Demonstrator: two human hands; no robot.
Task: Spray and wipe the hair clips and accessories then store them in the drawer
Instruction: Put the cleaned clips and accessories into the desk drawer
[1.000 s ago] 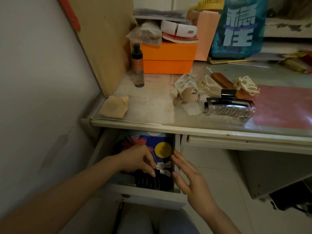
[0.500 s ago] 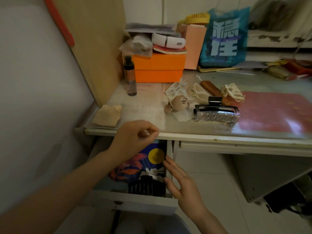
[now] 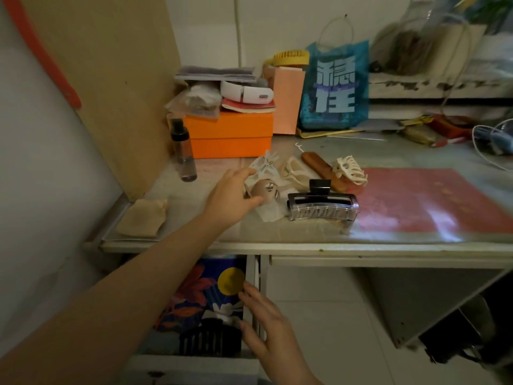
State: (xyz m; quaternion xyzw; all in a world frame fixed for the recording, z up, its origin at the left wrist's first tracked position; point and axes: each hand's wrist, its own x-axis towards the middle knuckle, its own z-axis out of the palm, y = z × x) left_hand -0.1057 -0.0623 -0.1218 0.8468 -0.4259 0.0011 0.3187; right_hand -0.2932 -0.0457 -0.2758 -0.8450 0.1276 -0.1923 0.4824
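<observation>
The open white desk drawer point(image 3: 194, 365) holds a black toothed claw clip point(image 3: 208, 340) on floral paper; the right hand point(image 3: 266, 329) rests spread-fingered against its side wall, while the left hand point(image 3: 230, 198) pinches a beige round clip point(image 3: 265, 190) on the desktop.

1. The two stacked boxes point(image 3: 229, 134) are bright orange.
2. Right of the boxes, a blue bag point(image 3: 336, 87) bears pale blue characters.
3. In front of the boxes lie cream claw clips point(image 3: 350, 169), a brown barrette point(image 3: 322, 169) and a clear-and-black clip point(image 3: 323, 207).
4. Below them, the drawer point(image 3: 194, 365) holds a navy sheet point(image 3: 205, 293) with red leaves and a yellow circle, and a black clip point(image 3: 209, 340).
</observation>
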